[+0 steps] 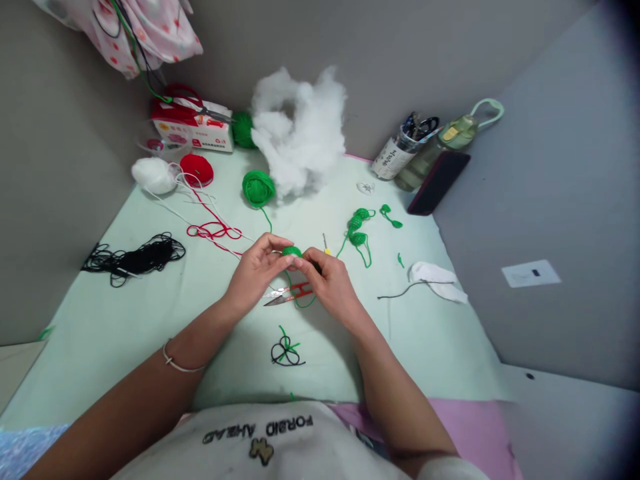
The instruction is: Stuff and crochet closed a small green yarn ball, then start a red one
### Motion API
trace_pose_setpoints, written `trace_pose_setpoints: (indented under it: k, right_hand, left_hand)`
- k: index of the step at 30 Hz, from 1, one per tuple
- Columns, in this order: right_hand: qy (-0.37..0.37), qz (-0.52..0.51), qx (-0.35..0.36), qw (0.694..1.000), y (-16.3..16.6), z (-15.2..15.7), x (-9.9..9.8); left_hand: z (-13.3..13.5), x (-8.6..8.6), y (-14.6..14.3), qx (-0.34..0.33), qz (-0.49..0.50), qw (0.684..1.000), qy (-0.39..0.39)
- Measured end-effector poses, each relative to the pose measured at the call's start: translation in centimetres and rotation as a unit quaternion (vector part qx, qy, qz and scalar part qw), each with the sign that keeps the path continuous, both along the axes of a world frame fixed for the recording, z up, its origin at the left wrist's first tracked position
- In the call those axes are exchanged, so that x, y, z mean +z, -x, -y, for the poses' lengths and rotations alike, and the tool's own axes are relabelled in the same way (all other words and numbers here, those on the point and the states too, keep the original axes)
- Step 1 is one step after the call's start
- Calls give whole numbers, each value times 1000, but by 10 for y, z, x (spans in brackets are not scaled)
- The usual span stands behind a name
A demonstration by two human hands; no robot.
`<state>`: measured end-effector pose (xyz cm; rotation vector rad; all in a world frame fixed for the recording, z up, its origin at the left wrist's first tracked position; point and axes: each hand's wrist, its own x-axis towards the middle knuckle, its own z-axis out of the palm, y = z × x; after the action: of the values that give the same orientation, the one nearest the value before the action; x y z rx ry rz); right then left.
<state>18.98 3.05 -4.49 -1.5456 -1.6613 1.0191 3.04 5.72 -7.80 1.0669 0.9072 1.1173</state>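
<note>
**Evidently mid-make: the green crochet piece [291, 251] looks unfinished**

It is held above the middle of the tabletop [150, 313]. The left hand [257, 270] pinches it with the fingertips from the left, and the right hand [330, 280] pinches it from the right (a hook may be tucked in there, mostly hidden). A strand appears to run far to the green yarn ball [258, 188], uncut. Red snips [293, 293] lie just near. To the right lie several finished-looking green pieces [357, 230], and white stuffing [299, 130] is heaped at the far edge.

Plain grey walls [400, 53] meet behind; a lighter grey panel [560, 187] closes the right. A pale green cloth [125, 320] covers the surface; light falls evenly.
</note>
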Motion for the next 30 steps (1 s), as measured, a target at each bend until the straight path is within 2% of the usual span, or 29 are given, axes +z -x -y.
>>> trace_pose_setpoints:
  k: [5,8,11,15,17,19,21,24,26,30]
  right_hand:
    - [-11,73,29,997,8,5,4]
    - [11,53,-1,999,9,5,2]
    - [18,15,-52,998,6,3,-2]
    - [6,22,-91,996,0,2,-1]
    - [2,24,-88,996,-2,2,3]
    - [4,14,-55,998,-3,3,7]
    - [11,7,-6,1000,-3,4,10]
    - [26,17,32,999,0,7,10]
    - [31,20,21,999,4,7,6]
    - [7,40,-32,999,10,6,-2]
  left_hand:
    - [-2,-7,-6,57,-30,998,-8]
    - [-1,-6,-7,59,-37,998,-7]
    - [2,-1,-5,26,-22,999,-2]
    - [4,1,-1,-53,23,998,36]
    - [2,0,2,-71,28,996,52]
    - [-1,-1,4,-78,22,995,56]
    - [-3,-2,5,-60,-4,998,36]
    - [-5,-2,1,12,-62,998,-12]
    - [-5,-1,-3,43,-81,996,-23]
    - [-1,0,-5,41,-73,996,-9]
